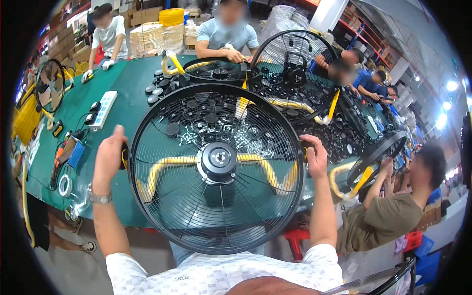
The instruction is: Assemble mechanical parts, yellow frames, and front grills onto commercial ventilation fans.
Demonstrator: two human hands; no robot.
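Observation:
In front of me stands a large round black fan grille (216, 216), tilted up toward me, with a black motor (218, 160) at its centre and no blades visible. A wrapped yellow tube stand (172, 161) shows through its wires and reaches both sides. My left hand (108, 160) is closed at the left side, around a dark knob (124, 156) beside the rim. At the right rim my right hand (315, 156) grips the matching side, thumb up, its fingers partly hidden. The grille's lower edge hangs close to my body, over the table's near edge.
On the green table (130, 78), black knobs and silver screws lie behind the grille. A white power strip (103, 110), a tape roll (65, 186) and a blue box (75, 155) are at left. Other fans (295, 73) stand beyond. A co-worker (393, 211) handles a fan at right.

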